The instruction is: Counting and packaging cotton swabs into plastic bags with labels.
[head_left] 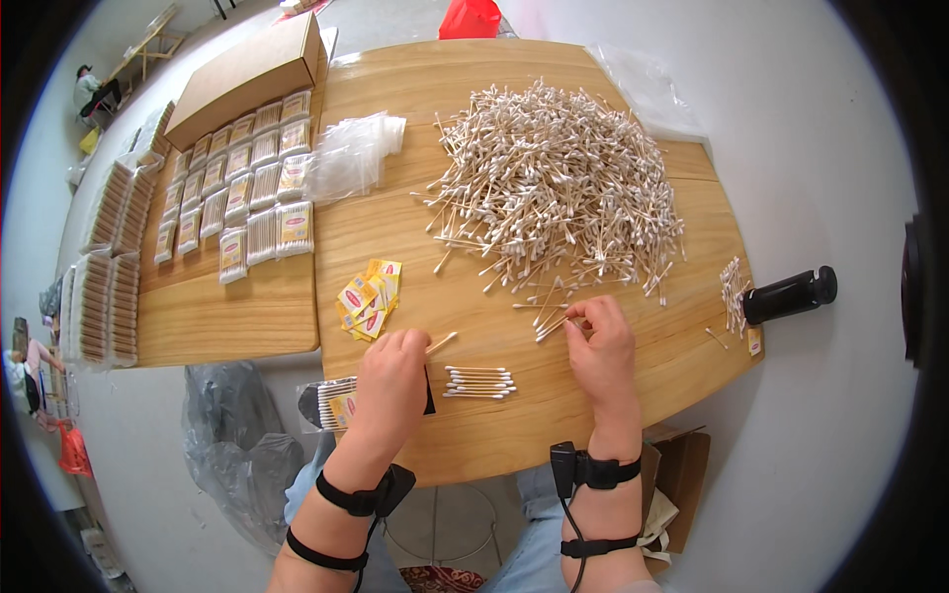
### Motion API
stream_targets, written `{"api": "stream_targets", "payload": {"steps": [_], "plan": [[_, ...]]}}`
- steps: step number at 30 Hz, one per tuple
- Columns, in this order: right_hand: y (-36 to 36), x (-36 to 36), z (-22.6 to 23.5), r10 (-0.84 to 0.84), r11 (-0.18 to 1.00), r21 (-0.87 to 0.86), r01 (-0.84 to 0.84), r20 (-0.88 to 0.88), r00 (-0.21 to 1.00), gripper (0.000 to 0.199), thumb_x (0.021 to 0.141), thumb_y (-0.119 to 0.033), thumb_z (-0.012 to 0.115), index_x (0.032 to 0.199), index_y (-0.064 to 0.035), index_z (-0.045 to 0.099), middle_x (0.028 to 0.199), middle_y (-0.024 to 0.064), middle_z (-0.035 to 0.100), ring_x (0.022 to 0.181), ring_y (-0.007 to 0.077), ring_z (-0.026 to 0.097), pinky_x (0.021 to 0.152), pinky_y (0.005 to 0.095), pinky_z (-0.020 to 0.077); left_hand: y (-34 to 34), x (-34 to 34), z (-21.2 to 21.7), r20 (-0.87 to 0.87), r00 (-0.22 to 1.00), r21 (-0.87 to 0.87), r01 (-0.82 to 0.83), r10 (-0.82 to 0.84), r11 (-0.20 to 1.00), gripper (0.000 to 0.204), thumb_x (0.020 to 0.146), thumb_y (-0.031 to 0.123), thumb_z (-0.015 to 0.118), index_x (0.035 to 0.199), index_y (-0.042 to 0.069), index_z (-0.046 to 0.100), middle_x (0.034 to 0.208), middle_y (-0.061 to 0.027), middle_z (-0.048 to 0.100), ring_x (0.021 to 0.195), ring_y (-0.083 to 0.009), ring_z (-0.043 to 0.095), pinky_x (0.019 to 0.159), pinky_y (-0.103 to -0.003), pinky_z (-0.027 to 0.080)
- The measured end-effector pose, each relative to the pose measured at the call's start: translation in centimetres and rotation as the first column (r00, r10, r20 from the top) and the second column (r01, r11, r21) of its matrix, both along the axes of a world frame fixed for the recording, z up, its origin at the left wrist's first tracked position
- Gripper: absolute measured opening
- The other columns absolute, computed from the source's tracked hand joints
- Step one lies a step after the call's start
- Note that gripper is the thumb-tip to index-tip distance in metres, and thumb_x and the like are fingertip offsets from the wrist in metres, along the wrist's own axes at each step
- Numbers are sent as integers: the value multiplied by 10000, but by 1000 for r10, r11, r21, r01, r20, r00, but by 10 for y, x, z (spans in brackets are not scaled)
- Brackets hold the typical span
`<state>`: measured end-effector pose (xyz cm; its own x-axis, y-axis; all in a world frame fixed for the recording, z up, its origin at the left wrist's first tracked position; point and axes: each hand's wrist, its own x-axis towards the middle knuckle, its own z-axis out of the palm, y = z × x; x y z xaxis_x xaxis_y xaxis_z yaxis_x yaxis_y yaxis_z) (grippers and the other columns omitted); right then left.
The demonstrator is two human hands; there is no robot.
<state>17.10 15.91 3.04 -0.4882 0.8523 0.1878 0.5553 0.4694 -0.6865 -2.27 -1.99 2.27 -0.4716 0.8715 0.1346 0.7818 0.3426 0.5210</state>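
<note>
Fingers closed, my left hand (390,374) pinches a cotton swab (444,342) whose tip points up to the right. Beneath that hand lies a clear bag of cotton swabs (333,403) with a yellow card in it, partly hidden by the wrist. My right hand (603,346) has thumb and forefinger together on a cotton swab (550,330) at the near edge of a large loose heap of swabs (563,178). Between my hands, a small neat row of swabs (478,381) lies flat on the wooden table (514,435). A dark flat edge (429,391) shows beside my left hand.
Yellow and white cards (370,300) lie left of the heap, below clear empty bags (358,153). Filled swab packs (237,183) stand in rows at the left, near a cardboard box (247,79). A black cylinder (789,295) sits at the right edge.
</note>
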Motion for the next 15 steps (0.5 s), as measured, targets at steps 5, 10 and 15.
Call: {"api": "stream_targets", "payload": {"steps": [5,10,15], "plan": [[7,11,-2,-15,1000,-22,16,31,999,163,787,-11,739,939,-56,698,912,99,608,822,302,607,733,408,491,22,10,-11,95,980,167,155,-172,974,114,874,-6,622,980,35,626,909,-130,674,911,-350,629,815,-440,499],[5,13,6,33,998,44,-36,74,997,179,766,-37,766,934,-76,718,944,91,596,905,309,595,784,419,490,24,20,-10,184,915,187,327,-360,926,193,826,-34,594,981,67,645,930,-73,693,927,-306,630,814,-417,489],[0,5,4,55,985,158,-75,124,991,157,752,-57,785,891,-76,716,915,84,576,907,297,580,774,408,480,18,22,-6,214,907,212,318,-362,924,109,901,3,612,987,58,650,920,-77,688,907,-301,630,803,-407,490]]}}
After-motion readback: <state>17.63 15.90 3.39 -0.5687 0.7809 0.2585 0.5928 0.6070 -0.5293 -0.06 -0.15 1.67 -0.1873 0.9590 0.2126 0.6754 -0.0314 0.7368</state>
